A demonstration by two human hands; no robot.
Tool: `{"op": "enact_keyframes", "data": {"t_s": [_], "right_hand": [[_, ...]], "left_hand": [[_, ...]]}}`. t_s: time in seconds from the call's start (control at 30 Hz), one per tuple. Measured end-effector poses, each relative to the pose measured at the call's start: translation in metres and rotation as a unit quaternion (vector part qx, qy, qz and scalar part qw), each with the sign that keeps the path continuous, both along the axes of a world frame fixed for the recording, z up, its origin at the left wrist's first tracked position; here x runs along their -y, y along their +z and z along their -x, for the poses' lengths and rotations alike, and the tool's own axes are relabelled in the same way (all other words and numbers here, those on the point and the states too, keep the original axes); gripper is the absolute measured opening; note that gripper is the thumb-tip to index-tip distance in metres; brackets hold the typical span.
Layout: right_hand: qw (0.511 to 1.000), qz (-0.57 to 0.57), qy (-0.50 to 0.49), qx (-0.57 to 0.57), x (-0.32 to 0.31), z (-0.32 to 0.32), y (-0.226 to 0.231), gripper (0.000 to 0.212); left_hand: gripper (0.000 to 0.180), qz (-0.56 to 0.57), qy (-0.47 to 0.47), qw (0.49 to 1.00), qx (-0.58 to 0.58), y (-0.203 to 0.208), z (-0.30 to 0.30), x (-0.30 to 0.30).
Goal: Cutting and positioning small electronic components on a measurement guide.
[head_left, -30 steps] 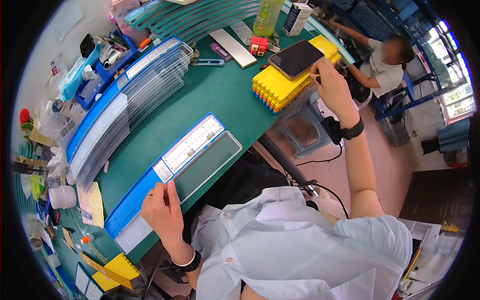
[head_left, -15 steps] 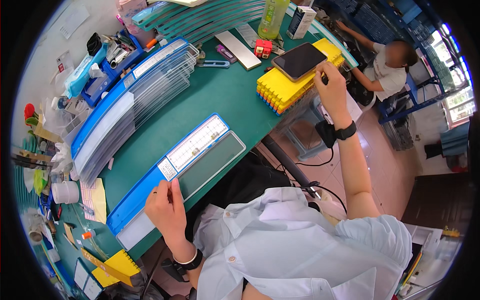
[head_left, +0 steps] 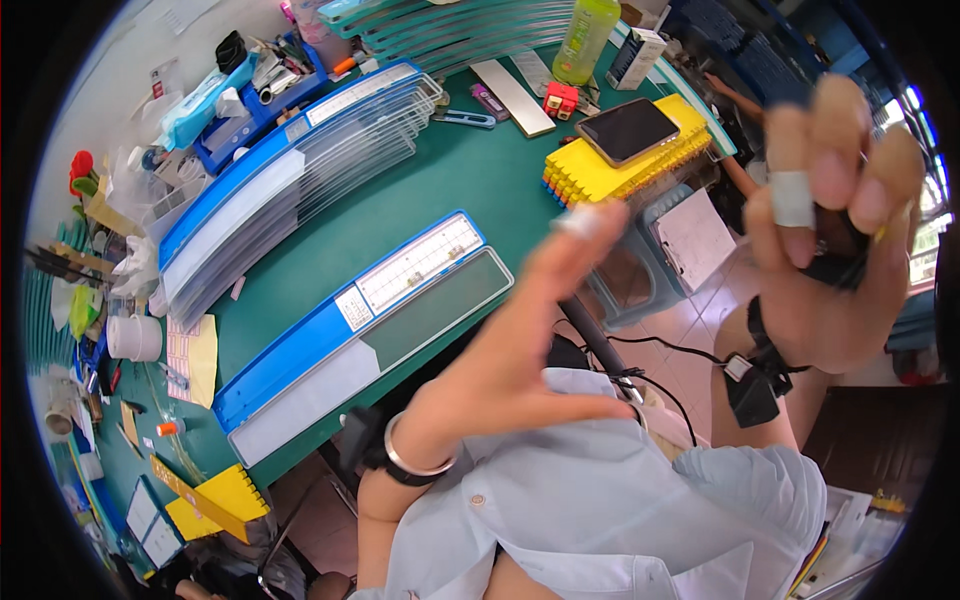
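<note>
My left hand (head_left: pixel 500 350) is raised in front of my shirt, its fingers stretched out and thumb apart, holding nothing. A white wrap shows on a fingertip. My right hand (head_left: pixel 850 270) is held up close on the right, fingers bent inward and somewhat blurred, with a white wrap on one finger. A tiny thing seems to be pinched there, too small to name. On the green table lies a long blue case (head_left: pixel 300 360) with a clear-framed lid (head_left: pixel 440 310) along its near side. A white gridded strip (head_left: pixel 420 265) with small brass-coloured fittings lies inside the case.
Similar cases (head_left: pixel 290 180) are stacked behind. A phone (head_left: pixel 628 131) rests on yellow toothed plates (head_left: pixel 590 172) at the right corner. Beyond stand a green bottle (head_left: pixel 586 45) and a small box (head_left: pixel 636 58). A clipboard (head_left: pixel 695 240) lies on a stool (head_left: pixel 630 290). Another person's arm (head_left: pixel 737 100) shows behind.
My left hand has lifted off the blue case and moved right and up. My right hand has left the phone's edge and risen to the right, nearer my view. The view has shifted slightly.
</note>
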State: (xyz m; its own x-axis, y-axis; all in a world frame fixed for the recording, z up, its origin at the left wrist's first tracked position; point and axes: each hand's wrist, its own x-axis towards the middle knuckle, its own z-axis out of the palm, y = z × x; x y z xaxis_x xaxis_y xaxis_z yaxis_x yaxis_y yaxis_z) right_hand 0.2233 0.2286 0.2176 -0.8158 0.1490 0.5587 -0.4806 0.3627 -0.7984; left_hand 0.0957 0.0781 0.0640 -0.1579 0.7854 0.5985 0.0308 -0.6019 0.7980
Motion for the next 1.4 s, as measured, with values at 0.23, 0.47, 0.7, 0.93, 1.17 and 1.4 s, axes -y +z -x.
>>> {"op": "enact_keyframes", "data": {"t_s": [0.23, 0.47, 0.7, 0.93, 1.17, 1.4], "right_hand": [[0.987, 0.101, 0.027, -0.121, -0.012, 0.042, -0.005, 0.02], [0.974, 0.199, -0.068, -0.081, -0.016, 0.082, -0.075, 0.011], [0.943, 0.285, -0.038, 0.166, 0.034, 0.14, -0.179, 0.011], [0.986, 0.016, -0.076, 0.147, 0.051, 0.169, -0.194, 0.003], [0.993, -0.008, -0.021, 0.117, 0.062, 0.181, -0.195, 0.004], [0.976, 0.021, -0.053, 0.208, 0.102, 0.165, -0.178, 0.005]], "left_hand": [[0.026, 0.185, -0.039, 0.976, 0.108, -0.003, 0.009, 0.06], [0.037, 0.164, 0.352, 0.903, 0.184, -0.027, 0.029, 0.182], [0.023, 0.335, 0.601, 0.717, -0.11, -0.049, 0.064, 0.282], [0.015, 0.375, 0.669, 0.637, -0.072, -0.07, 0.088, 0.293], [0.007, 0.306, 0.736, 0.602, -0.039, -0.089, 0.108, 0.292], [0.013, 0.252, 0.821, 0.506, -0.081, -0.099, 0.117, 0.294]]}}
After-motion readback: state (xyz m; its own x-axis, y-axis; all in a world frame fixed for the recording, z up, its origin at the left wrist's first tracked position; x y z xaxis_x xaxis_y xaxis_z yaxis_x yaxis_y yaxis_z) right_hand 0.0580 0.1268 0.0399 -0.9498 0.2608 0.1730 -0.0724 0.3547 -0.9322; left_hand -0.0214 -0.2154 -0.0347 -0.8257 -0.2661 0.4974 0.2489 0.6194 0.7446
